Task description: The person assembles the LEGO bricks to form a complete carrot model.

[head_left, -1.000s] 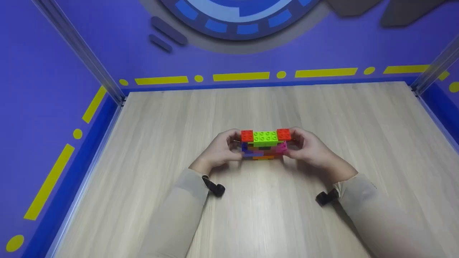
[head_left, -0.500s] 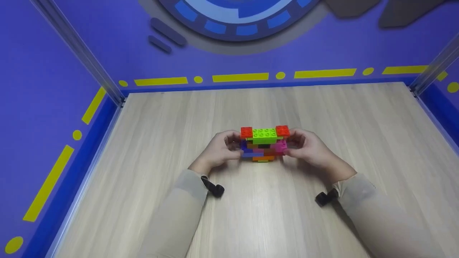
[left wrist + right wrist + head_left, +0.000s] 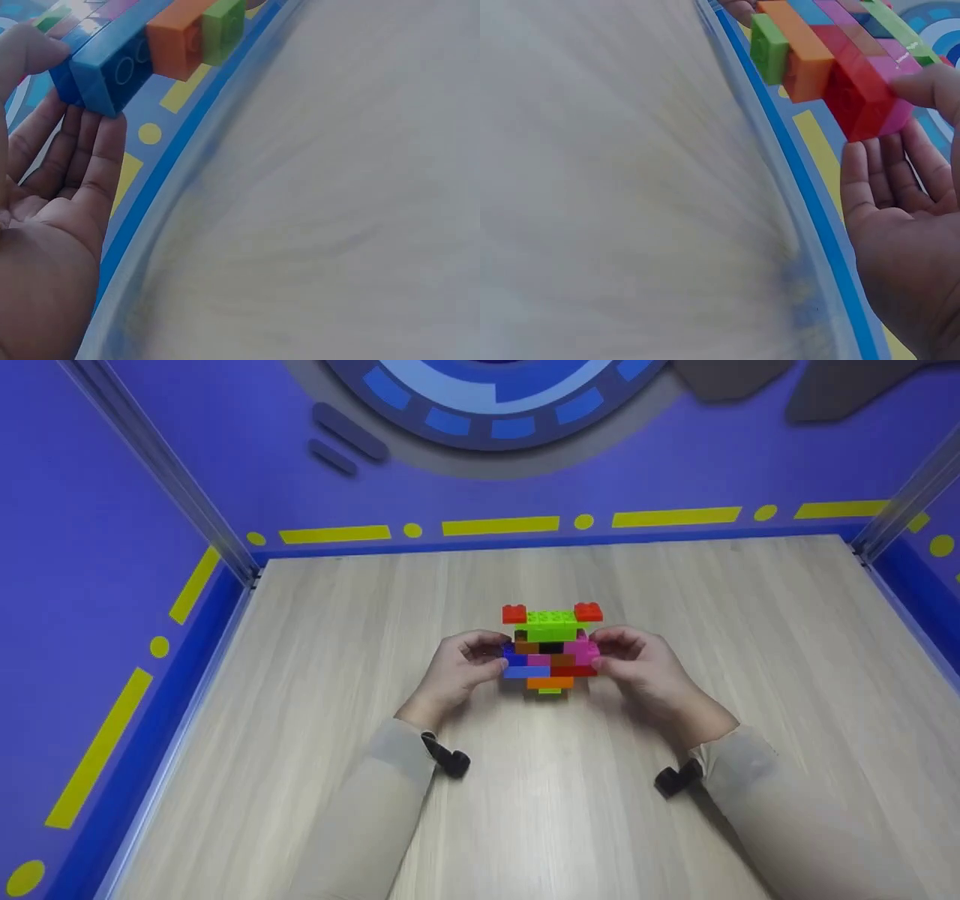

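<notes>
A figure built of toy building bricks [image 3: 551, 636] is held between both hands near the middle of the table. Two red bricks sit at its top corners, with lime green between them; an orange brick and a small lime brick are at the bottom. My left hand [image 3: 454, 671] pinches the blue end, thumb on the near face. On the other side, my right hand [image 3: 656, 679] pinches the pink and red end. The left wrist view shows the light blue brick [image 3: 112, 71] over the fingertips; in the right wrist view the red brick [image 3: 859, 97] rests there.
The wooden table [image 3: 337, 607] ends at a blue back wall [image 3: 465, 487] with yellow markings. A blue side wall [image 3: 75, 585] runs along the left edge. A black strap [image 3: 450, 757] sits at the left wrist, another black strap [image 3: 679, 778] at the right.
The brick figure has tilted more upright in both hands, its top moving up in view and more of its front face showing. Both hands keep their hold at the two ends.
</notes>
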Demonstrator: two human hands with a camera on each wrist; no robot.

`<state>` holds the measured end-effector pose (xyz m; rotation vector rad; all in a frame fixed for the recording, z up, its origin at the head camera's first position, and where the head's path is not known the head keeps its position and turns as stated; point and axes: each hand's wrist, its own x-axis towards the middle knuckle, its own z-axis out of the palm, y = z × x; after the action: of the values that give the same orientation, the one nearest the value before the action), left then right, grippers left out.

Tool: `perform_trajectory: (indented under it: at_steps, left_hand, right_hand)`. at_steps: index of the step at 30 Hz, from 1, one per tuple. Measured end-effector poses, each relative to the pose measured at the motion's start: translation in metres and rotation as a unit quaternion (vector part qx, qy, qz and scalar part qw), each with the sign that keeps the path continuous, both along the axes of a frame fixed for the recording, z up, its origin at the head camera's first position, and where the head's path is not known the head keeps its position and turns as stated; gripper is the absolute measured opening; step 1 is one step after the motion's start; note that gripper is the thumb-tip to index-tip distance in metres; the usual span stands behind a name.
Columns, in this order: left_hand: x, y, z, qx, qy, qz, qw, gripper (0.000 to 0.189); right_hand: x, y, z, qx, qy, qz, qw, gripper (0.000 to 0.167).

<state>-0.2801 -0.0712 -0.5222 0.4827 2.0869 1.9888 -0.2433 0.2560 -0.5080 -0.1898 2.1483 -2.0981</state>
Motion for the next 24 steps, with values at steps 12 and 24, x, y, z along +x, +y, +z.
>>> perform_trajectory:
  at_steps: [12, 24]
  left_hand:
    - [0.009, 0.017, 0.008, 0.066, -0.037, 0.084, 0.9936, 0.034]
    - [0.019, 0.033, 0.015, 0.048, -0.02, 0.126, 0.9906, 0.038]
  right_hand:
    - [0.004, -0.007, 0.004, -0.05, -0.056, -0.083, 0.9938, 0.041]
    - [0.009, -0.017, 0.007, -0.044, -0.064, -0.153, 0.9852, 0.053]
